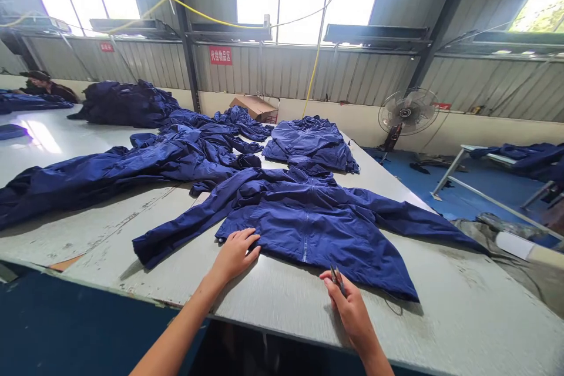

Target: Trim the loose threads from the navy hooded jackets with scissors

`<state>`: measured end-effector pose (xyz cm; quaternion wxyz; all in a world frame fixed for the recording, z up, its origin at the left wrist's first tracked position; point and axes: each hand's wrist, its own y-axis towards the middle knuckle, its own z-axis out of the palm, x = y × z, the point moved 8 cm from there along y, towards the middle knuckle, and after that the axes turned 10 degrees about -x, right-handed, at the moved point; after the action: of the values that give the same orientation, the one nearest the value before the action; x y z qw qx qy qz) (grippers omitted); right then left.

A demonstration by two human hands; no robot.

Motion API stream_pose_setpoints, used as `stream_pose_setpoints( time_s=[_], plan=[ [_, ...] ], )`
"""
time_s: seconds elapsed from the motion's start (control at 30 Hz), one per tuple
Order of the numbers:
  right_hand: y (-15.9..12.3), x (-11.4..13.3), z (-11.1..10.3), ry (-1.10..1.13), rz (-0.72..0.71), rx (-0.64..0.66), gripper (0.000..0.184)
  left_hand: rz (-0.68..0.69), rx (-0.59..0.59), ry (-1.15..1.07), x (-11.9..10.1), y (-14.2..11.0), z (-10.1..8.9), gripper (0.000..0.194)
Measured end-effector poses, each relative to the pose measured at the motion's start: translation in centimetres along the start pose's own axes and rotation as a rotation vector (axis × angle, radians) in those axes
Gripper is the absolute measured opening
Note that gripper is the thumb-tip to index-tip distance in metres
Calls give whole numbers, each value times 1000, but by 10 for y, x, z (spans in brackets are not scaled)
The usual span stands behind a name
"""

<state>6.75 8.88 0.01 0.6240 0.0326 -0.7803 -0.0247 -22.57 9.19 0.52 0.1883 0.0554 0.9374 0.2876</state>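
A navy blue zip-front jacket (308, 229) lies spread on the pale work table (273, 305), its sleeves stretched out to both sides. My left hand (235, 255) rests flat on the jacket's lower front edge, holding nothing. My right hand (350, 308) pinches a pair of small dark thread snips (337, 279) just below the jacket's hem. A thin dark thread (393, 305) trails from the hem onto the table, close to my right hand.
Several more navy jackets (308, 144) lie in heaps across the long table. A co-worker (44, 85) sits at the far left. A standing fan (409, 111), a cardboard box (253, 107) and a metal bench with more navy garments (515, 158) stand beyond the table.
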Motion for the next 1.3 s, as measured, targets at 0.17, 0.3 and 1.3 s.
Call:
stream_pose_setpoints(
  time_s=[0.17,0.3,1.3],
  plan=[
    [-1,2,1,-63,-41,9,43,-11,-7,-17,1,-1,-1,34],
    [0,0,1,-61,-39,3,43,-10,6,-26,-2,-1,-5,33],
    [141,5,-55,-508,-497,-154,30,-157,51,-162,2,0,-14,31]
  ],
)
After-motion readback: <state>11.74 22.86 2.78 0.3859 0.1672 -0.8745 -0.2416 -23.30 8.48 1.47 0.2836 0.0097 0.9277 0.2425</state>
